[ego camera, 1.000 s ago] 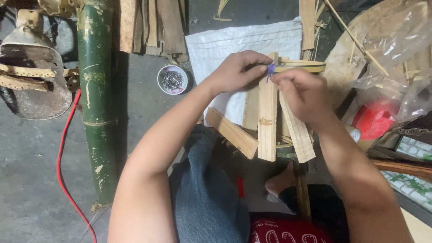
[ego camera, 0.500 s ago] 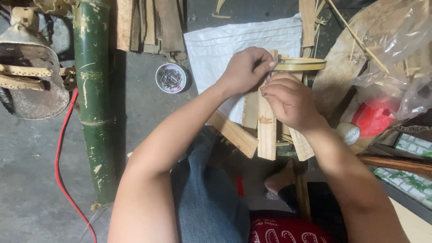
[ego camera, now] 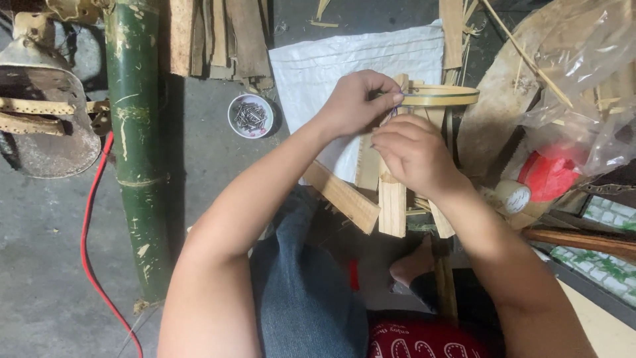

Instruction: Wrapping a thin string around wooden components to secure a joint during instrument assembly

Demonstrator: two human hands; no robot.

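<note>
A small frame of pale wooden slats [ego camera: 392, 199] stands between my knees, with a thin bamboo hoop [ego camera: 442, 97] lying across its top. My left hand [ego camera: 354, 103] is closed at the hoop's left end, fingertips pinching something small and bluish there. Just below it, my right hand [ego camera: 414, 156] grips the upper part of the upright slats, fingers curled over them. The two hands almost touch. What the fingertips pinch is too small to name.
A thick green bamboo pole [ego camera: 136, 146] lies along the left. A small white bowl of nails [ego camera: 250, 116] sits beside a white woven sack [ego camera: 331, 73]. A red cable [ego camera: 93, 245] runs over the concrete floor. Wood scraps, clear plastic bags [ego camera: 583, 73] and a red object [ego camera: 546, 178] crowd the right.
My right hand has moved down from the top of the frame and now clasps the slats lower. My left hand stays at the hoop's end, shifted slightly.
</note>
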